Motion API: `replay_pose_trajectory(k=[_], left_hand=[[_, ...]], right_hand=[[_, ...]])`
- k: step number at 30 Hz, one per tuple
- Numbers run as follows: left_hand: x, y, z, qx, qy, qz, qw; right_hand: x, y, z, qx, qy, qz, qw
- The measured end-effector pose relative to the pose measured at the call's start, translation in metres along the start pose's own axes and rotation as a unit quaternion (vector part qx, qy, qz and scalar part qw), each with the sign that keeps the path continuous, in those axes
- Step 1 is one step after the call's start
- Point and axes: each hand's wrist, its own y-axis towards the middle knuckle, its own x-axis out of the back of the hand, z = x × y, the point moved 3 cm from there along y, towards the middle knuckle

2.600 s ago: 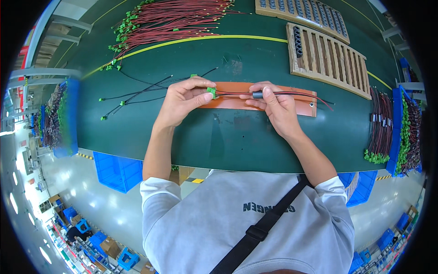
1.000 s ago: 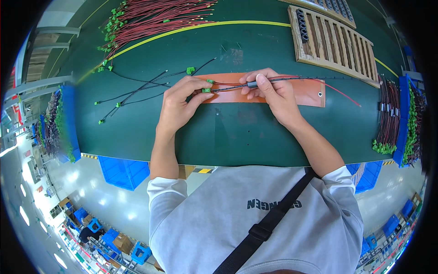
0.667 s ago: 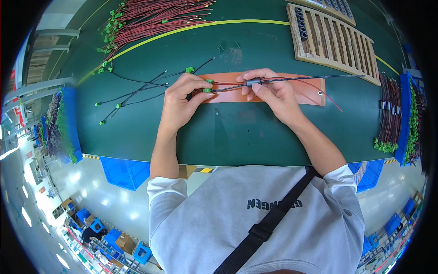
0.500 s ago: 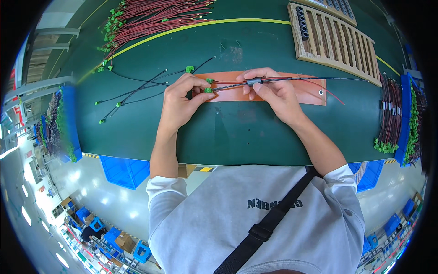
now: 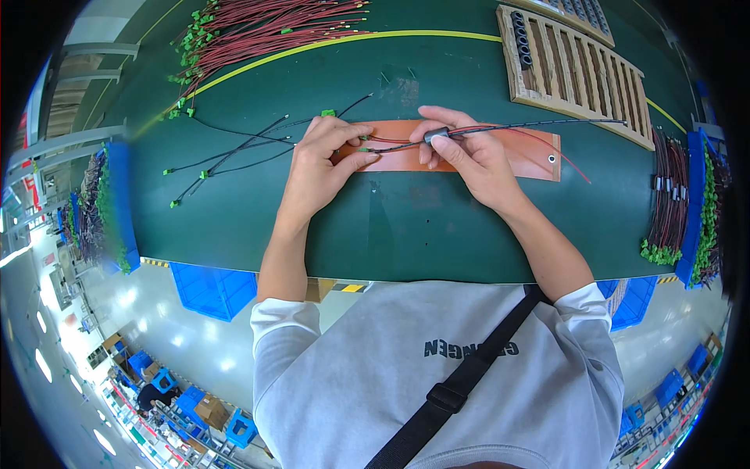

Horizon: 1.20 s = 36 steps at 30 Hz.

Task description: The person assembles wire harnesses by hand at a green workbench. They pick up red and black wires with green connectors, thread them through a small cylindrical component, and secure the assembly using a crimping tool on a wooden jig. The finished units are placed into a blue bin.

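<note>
My left hand [image 5: 322, 162] pinches small green connectors [image 5: 365, 150] between thumb and fingers, which cover most of them. Red and black wires run from there to the right through a short dark grey cylinder [image 5: 435, 135]. Thumb and fingers of my right hand [image 5: 476, 160] are closed on that cylinder, which sits slightly tilted. Beyond it a black wire [image 5: 539, 123] extends far right, while a red wire [image 5: 574, 166] curves toward me. Beneath both hands lies an orange-brown strip [image 5: 531, 162] with a hole at its right end.
Loose black wires with green connectors [image 5: 242, 148] lie left of my hands. A pile of red wires [image 5: 273, 19] is at the far left. A slotted wooden rack [image 5: 578, 74] holding dark cylinders stands far right. Bundled wires [image 5: 669, 191] lie beside a blue bin [image 5: 694, 211].
My left hand has shifted slightly right, and its fingers now hide more of the green connectors. The cylinder has tilted a little, and the black wire's far end has swung slightly away from me.
</note>
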Motion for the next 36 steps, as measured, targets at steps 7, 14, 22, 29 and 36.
replay_pose_trajectory(k=[7,14,22,29,36], left_hand=[[-0.001,-0.001,-0.002,0.000,-0.007,0.003,1.000],[0.001,-0.011,-0.044,-0.292,0.182,-0.031,0.939],[-0.020,0.019,-0.090,-0.445,0.433,0.013,0.784],[0.040,0.046,-0.036,-0.399,0.444,-0.089,0.797],[0.075,0.040,-0.009,-0.336,0.487,-0.125,0.796]], right_hand=[[-0.003,0.000,-0.007,0.008,-0.039,0.020,0.999],[-0.014,0.001,0.002,-0.055,-0.168,0.012,0.984],[-0.008,-0.003,0.002,-0.004,-0.250,0.009,0.968],[-0.011,-0.004,0.003,0.007,-0.220,0.009,0.975],[-0.016,-0.004,0.010,0.013,-0.224,0.026,0.974]])
